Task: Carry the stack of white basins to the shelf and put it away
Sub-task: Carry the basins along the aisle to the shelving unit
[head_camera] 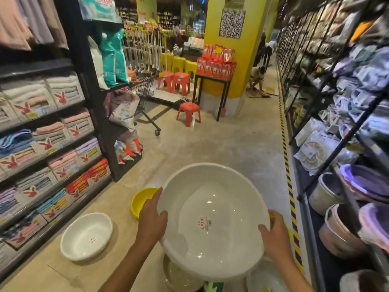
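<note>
A large white basin [212,209] with a red-lettered label inside is held up in front of me over the aisle floor; whether more basins are nested under it I cannot tell. My left hand [152,213] grips its left rim, thumb inside. On the right rim sits my right hand [273,234], thumb over the edge. The shelf [328,209] on the right holds purple, pink and beige basins on its lowest level. Below the held basin, parts of other white basins [181,275] show on the floor.
A smaller white basin [87,236] and a yellow basin [140,200] lie on the floor at left. Towel shelves [48,148] line the left side. Ahead stand a shopping cart [145,98], red stools [188,113] and a yellow pillar [229,60]. A person crouches far down the aisle.
</note>
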Tool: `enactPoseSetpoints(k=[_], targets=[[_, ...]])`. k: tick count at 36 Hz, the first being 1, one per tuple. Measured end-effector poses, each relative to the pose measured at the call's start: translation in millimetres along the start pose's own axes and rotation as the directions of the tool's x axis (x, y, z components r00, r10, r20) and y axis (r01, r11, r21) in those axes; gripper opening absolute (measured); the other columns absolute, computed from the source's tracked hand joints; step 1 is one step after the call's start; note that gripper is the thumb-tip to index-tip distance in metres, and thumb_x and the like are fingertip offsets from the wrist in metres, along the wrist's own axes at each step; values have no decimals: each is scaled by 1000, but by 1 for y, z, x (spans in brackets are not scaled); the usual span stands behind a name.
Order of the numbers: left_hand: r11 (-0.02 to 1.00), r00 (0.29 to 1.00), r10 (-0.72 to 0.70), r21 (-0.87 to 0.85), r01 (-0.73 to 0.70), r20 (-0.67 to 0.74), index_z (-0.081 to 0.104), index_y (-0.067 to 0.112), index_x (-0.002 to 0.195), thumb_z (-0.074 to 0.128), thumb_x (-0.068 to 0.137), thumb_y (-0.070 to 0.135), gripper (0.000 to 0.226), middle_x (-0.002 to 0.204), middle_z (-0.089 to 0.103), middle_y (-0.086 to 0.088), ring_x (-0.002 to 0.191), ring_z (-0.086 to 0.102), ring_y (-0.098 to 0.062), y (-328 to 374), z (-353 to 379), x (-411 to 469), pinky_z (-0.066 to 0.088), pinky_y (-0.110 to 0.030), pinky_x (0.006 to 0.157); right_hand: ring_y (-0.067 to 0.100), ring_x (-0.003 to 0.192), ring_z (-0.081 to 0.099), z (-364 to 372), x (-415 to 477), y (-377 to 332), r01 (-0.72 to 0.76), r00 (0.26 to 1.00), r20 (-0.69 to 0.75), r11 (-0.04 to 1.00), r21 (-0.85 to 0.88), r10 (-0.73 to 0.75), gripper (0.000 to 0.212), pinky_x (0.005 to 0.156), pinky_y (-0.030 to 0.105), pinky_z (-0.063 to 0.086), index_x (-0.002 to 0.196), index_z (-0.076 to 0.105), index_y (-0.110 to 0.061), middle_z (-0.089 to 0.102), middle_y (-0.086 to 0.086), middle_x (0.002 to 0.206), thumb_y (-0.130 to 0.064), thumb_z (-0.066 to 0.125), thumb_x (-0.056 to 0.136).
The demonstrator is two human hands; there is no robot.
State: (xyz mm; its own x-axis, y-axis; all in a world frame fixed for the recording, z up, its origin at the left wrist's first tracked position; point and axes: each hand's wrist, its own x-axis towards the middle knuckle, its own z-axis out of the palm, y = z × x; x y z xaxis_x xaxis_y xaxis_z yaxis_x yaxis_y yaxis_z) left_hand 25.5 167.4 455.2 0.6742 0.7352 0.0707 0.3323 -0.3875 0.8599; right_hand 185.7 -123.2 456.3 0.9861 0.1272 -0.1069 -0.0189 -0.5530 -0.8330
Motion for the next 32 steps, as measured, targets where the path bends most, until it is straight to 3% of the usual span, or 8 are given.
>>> enactPoseSetpoints(k=[5, 10, 14, 19, 23, 27, 29, 32], targets=[[1000, 1000, -11, -2, 11, -4, 43, 25, 150, 57, 84, 0, 71, 136, 55, -8, 111, 46, -12, -6, 11, 24, 34, -27, 93, 31, 112, 59, 11, 30, -5, 16, 998, 61, 1000, 20, -17, 60, 91, 45, 52, 148, 42, -24, 61, 10, 132, -7, 63, 94], [999, 999, -36, 0, 36, -24, 41, 28, 150, 56, 86, 2, 71, 131, 52, -1, 109, 44, -12, -15, 29, 51, 34, -29, 93, 31, 129, 53, 28, 70, -4, 0, 993, 116, 1000, 18, -2, 67, 104, 48, 48, 157, 34, -24, 53, 6, 145, -6, 58, 97], [996, 995, -84, 24, 85, -46, 38, 31, 150, 55, 86, 0, 73, 116, 51, 2, 105, 45, -12, -26, 51, 67, 35, -30, 90, 31, 118, 56, 49, 108, 4, 57, 986, 157, 998, -40, -50, 65, 94, 43, 50, 149, 48, -24, 58, 7, 126, 5, 53, 91], [992, 992, -119, 45, 121, -39, 38, 40, 148, 55, 86, 1, 75, 122, 56, 6, 108, 48, -11, -49, 82, 92, 39, -30, 89, 30, 114, 55, 82, 158, 22, 33, 976, 218, 995, -99, -11, 66, 98, 42, 49, 148, 49, -15, 55, 16, 132, 10, 54, 87], [979, 980, -196, 54, 197, -21, 32, 44, 150, 58, 89, 24, 69, 143, 52, 15, 127, 52, -13, -90, 110, 107, 48, -46, 102, 33, 123, 54, 116, 191, 45, -5, 965, 259, 991, -135, 40, 67, 99, 34, 39, 147, 48, -6, 57, 17, 136, 16, 53, 85], [972, 975, -221, 81, 220, 8, 42, 40, 144, 44, 83, 55, 64, 136, 53, 26, 120, 54, -7, -129, 138, 115, 46, -37, 96, 36, 127, 54, 156, 220, 85, -61, 938, 324, 980, -189, 121, 69, 105, 41, 41, 145, 50, -7, 58, 18, 138, 16, 54, 81], [966, 972, -234, 110, 232, 9, 40, 40, 142, 40, 80, 58, 65, 135, 44, 34, 118, 47, -1, -151, 153, 119, 39, -26, 94, 34, 126, 55, 175, 229, 106, -96, 925, 344, 975, -201, 163, 69, 103, 39, 42, 145, 51, -8, 59, 17, 137, 16, 55, 81], [938, 947, -321, 148, 314, 22, 37, 29, 147, 38, 77, 56, 75, 137, 42, 22, 118, 44, -7, -198, 178, 125, 33, -29, 96, 33, 124, 56, 206, 242, 146, -118, 908, 365, 963, -243, 204, 70, 99, 36, 43, 147, 49, -10, 59, 15, 139, 14, 59, 82]])
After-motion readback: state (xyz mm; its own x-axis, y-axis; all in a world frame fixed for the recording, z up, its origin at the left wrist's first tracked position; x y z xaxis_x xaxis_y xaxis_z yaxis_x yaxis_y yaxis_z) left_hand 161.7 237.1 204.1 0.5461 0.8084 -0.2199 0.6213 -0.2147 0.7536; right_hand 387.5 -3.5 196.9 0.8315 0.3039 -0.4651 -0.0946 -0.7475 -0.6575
